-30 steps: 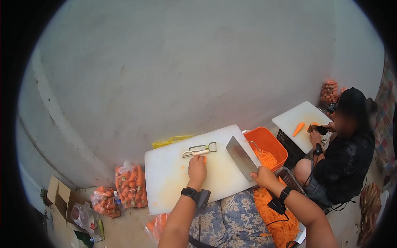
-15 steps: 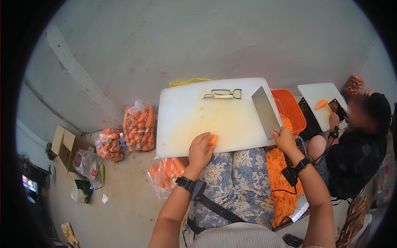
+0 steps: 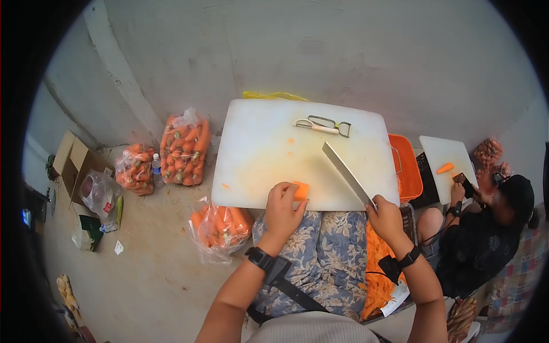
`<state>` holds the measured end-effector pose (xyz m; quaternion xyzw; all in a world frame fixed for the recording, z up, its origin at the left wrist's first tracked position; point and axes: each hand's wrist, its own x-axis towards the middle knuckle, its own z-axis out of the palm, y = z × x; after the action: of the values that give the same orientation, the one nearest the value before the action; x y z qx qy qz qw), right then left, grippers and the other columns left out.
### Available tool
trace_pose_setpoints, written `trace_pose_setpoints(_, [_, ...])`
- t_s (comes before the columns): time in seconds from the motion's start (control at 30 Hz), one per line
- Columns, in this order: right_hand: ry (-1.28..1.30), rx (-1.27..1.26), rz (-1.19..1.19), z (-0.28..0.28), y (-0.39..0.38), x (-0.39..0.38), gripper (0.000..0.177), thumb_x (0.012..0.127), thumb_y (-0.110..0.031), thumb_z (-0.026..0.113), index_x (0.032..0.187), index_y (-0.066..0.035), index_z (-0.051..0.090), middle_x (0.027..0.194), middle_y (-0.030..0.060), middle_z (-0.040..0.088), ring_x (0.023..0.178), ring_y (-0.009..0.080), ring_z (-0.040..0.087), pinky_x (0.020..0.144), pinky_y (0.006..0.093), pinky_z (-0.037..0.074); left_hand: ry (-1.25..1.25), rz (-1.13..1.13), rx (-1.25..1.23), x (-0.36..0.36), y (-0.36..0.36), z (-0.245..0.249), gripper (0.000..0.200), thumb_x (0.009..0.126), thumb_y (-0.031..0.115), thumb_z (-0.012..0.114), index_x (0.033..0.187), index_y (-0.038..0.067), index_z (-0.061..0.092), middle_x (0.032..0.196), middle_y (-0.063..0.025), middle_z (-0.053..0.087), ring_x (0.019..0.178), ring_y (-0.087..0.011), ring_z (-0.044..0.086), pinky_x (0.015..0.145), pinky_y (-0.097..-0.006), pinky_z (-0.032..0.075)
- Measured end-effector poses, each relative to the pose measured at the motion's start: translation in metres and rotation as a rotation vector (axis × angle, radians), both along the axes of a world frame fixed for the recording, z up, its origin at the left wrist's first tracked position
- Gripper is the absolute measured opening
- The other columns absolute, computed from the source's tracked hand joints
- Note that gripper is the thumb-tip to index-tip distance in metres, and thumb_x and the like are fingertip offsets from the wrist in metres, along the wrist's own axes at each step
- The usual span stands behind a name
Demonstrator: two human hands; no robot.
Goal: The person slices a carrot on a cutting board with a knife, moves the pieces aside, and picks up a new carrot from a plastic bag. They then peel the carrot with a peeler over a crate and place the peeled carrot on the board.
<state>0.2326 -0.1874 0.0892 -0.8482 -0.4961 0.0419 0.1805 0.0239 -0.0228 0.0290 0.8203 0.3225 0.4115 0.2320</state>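
My left hand [image 3: 284, 212] rests at the near edge of a white cutting board [image 3: 251, 137], its fingers closed on a short block of carrot [image 3: 301, 191]. In my right hand [image 3: 384, 217] is a cleaver [image 3: 346, 171], gripped by the handle. Its wide blade is turned nearly edge-on, tilted over the board to the right of the carrot piece and apart from it. Two peelers [image 3: 323, 126] lie together near the far side of the board. Small carrot scraps [image 3: 290, 140] dot the surface between the peelers and my left hand.
Bags of carrots [image 3: 185, 151] stand on the floor at left, with another carrot bag [image 3: 220, 228] by my left forearm. An orange bin [image 3: 407, 171] and a crate of carrot peelings [image 3: 377, 274] are on the right. Beyond them a person [image 3: 480, 228] works at a smaller board [image 3: 443, 148].
The cleaver has swung left over the board, its blade turning from broadside to nearly edge-on. My left hand still holds the carrot block, more of which now shows. The whole view has shifted slightly.
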Motion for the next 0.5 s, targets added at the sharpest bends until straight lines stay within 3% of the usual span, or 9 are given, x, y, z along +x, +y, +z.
trace_pose_setpoints(0.2, [0.133, 0.123, 0.040, 0.015, 0.017, -0.022, 0.018, 0.085, -0.016, 0.065, 0.095, -0.002, 0.063, 0.062, 0.0162, 0.061, 0.057, 0.0338, 0.061, 0.054, 0.0422, 0.048, 0.010, -0.104, -0.079, 0.001, 0.003, -0.002, 0.032, 0.069, 0.010, 0.075, 0.099, 0.002, 0.064, 0.105, -0.0133, 0.057, 0.095, -0.0301, 0.058, 0.081, -0.0379, 0.049])
trace_pose_setpoints(0.3, [0.034, 0.020, 0.222, 0.011, 0.023, -0.019, 0.023, 0.081, -0.010, 0.066, 0.102, -0.003, 0.063, 0.063, 0.0148, 0.061, 0.059, 0.0324, 0.062, 0.055, 0.0411, 0.048, -0.011, -0.133, -0.099, -0.001, 0.002, -0.001, 0.033, 0.069, 0.009, 0.075, 0.099, 0.003, 0.065, 0.106, -0.0131, 0.057, 0.094, -0.0299, 0.057, 0.080, -0.0378, 0.049])
trace_pose_setpoints(0.5, [-0.002, -0.130, 0.319, 0.031, 0.042, -0.030, 0.036, 0.070, -0.004, 0.067, 0.105, -0.005, 0.062, 0.070, 0.0130, 0.063, 0.064, 0.0298, 0.063, 0.059, 0.0391, 0.049, 0.017, -0.116, -0.095, 0.001, 0.004, 0.002, 0.034, 0.067, 0.006, 0.074, 0.100, 0.004, 0.066, 0.107, -0.0124, 0.056, 0.095, -0.0297, 0.057, 0.078, -0.0382, 0.050])
